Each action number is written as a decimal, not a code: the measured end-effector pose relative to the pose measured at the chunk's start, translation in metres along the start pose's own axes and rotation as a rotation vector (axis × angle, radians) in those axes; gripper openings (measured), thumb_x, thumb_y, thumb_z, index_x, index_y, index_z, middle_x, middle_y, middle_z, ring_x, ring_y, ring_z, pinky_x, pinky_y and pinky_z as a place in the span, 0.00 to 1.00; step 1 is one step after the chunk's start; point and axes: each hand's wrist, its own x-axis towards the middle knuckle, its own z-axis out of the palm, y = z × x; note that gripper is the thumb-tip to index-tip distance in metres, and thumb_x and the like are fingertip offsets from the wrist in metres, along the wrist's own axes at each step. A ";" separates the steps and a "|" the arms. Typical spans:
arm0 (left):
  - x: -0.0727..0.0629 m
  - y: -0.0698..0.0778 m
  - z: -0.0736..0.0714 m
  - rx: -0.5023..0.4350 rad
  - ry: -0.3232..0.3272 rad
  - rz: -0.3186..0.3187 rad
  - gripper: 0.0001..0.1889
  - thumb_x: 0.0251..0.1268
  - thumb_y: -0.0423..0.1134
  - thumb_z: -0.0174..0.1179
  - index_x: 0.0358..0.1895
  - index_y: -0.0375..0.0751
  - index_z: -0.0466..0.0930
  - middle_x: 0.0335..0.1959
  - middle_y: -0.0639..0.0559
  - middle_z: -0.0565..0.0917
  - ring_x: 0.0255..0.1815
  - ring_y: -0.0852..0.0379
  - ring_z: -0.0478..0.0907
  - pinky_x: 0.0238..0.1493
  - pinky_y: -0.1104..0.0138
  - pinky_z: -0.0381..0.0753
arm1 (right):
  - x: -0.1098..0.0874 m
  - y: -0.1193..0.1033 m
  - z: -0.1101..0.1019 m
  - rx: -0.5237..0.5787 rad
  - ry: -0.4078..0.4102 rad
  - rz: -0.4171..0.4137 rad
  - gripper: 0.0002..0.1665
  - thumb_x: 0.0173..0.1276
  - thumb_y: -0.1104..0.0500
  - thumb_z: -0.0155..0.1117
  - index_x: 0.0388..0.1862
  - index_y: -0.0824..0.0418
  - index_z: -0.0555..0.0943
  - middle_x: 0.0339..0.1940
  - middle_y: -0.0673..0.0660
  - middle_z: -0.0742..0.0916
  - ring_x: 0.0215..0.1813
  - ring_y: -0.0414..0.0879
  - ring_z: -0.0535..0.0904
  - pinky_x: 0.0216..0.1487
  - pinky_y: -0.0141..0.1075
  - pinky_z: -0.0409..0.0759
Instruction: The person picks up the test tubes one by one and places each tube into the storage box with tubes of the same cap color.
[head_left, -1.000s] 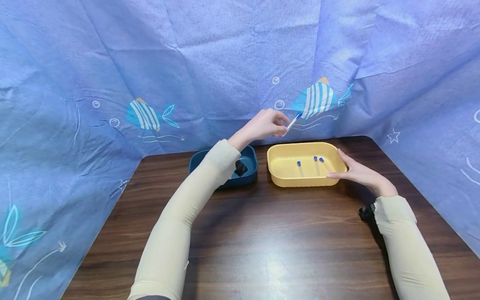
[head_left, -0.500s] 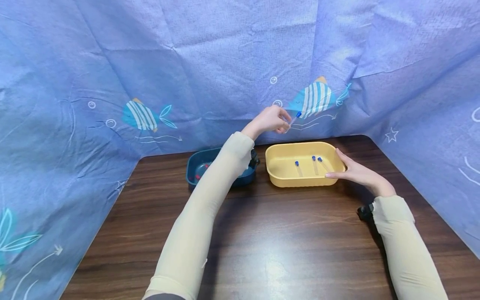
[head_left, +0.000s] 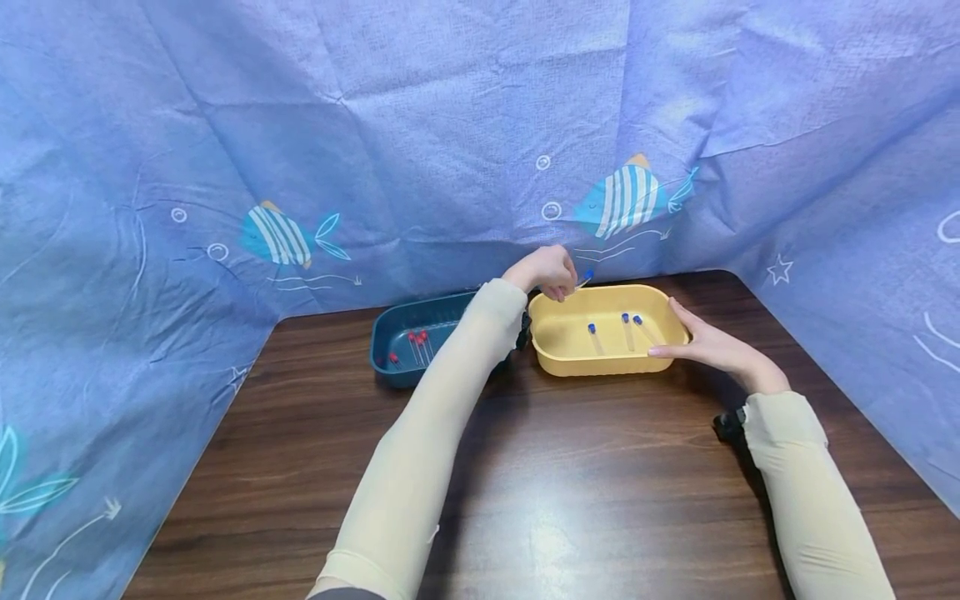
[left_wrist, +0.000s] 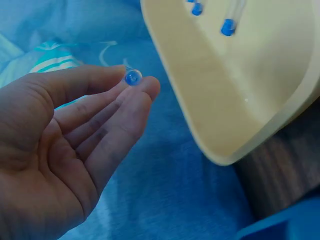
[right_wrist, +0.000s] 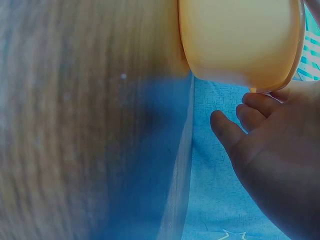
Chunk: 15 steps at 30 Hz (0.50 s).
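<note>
My left hand pinches a clear test tube with a blue cap between thumb and fingers, over the back left rim of the yellow basin. In the left wrist view the tube is seen end-on at the fingertips, beside the basin wall. Three blue-capped tubes lie inside the basin. At the basin's right end my right hand holds it, thumb on the front rim and fingers toward the back. The right wrist view shows the fingers bent, partly hidden behind the basin's end.
A dark teal basin stands left of the yellow one, with several red-capped tubes in it; my left forearm hides its right part. Both basins are near the back edge of the wooden table. A blue fish-print cloth hangs behind.
My left hand, after drifting slightly right, has come down with the tube from above the cloth's fish to the yellow basin's rim. More of the teal basin shows. My right hand stays put.
</note>
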 end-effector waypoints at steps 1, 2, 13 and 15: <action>0.001 0.000 0.003 0.000 -0.006 -0.018 0.12 0.69 0.28 0.58 0.50 0.29 0.86 0.36 0.42 0.87 0.30 0.53 0.84 0.42 0.62 0.87 | 0.000 0.000 0.000 0.000 -0.002 0.000 0.69 0.67 0.46 0.71 0.82 0.56 0.27 0.83 0.60 0.35 0.81 0.59 0.30 0.75 0.65 0.40; 0.002 -0.001 0.006 -0.001 -0.011 -0.034 0.11 0.69 0.28 0.58 0.48 0.29 0.86 0.34 0.42 0.87 0.29 0.53 0.84 0.41 0.62 0.87 | 0.000 0.000 0.000 -0.001 -0.003 -0.001 0.69 0.67 0.46 0.71 0.82 0.55 0.27 0.83 0.60 0.36 0.81 0.59 0.30 0.75 0.65 0.40; 0.017 -0.010 0.023 -0.074 -0.160 -0.243 0.04 0.69 0.28 0.60 0.40 0.29 0.82 0.30 0.41 0.85 0.26 0.55 0.83 0.37 0.68 0.86 | -0.003 -0.005 0.000 0.000 -0.003 0.000 0.70 0.67 0.45 0.71 0.82 0.55 0.27 0.83 0.60 0.36 0.81 0.59 0.31 0.75 0.64 0.41; 0.022 -0.011 0.026 -0.084 -0.185 -0.300 0.06 0.68 0.29 0.61 0.44 0.30 0.81 0.32 0.41 0.85 0.24 0.55 0.82 0.32 0.68 0.86 | -0.004 -0.005 0.000 -0.005 -0.003 0.000 0.70 0.67 0.45 0.71 0.82 0.56 0.27 0.83 0.61 0.36 0.81 0.59 0.31 0.76 0.64 0.41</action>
